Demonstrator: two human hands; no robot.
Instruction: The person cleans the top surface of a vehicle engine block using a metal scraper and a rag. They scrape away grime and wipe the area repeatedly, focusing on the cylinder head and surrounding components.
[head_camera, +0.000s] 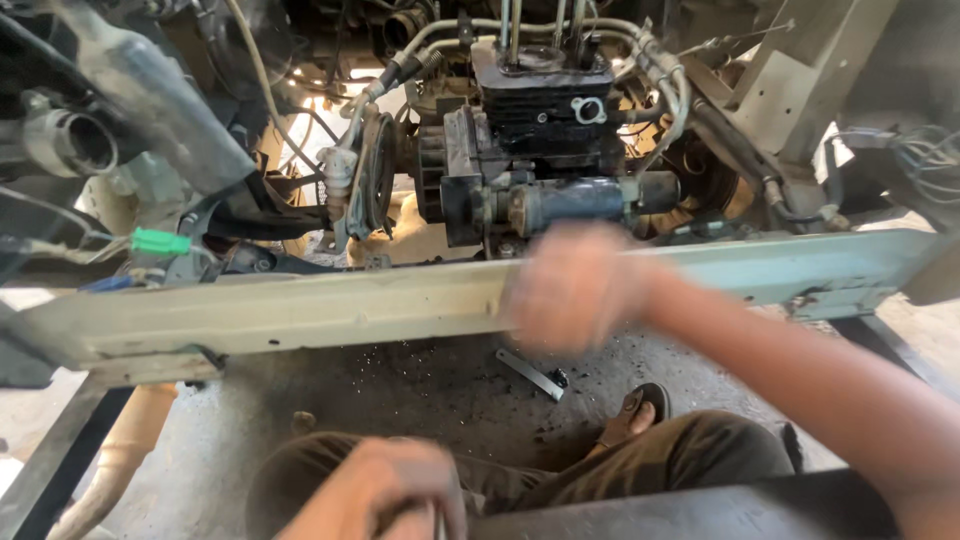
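My right hand (572, 288) is blurred with motion in front of a pale metal frame beam (300, 310), just below a greasy black engine block (540, 110) and its cylindrical starter motor (570, 200). I cannot tell whether the fingers hold anything. My left hand (385, 492) is low at the frame's bottom edge, over my knee, fingers closed around a thin metal tool (438, 522) that is mostly hidden. A flat metal bar (530, 374) lies on the oily concrete floor below the beam.
Hoses and pipes (660, 70) loop around the engine. A green connector (160, 242) and a large blurred pipe (70, 140) sit at left. My sandalled foot (635, 410) rests on the stained floor. Another beam (800, 90) slants at upper right.
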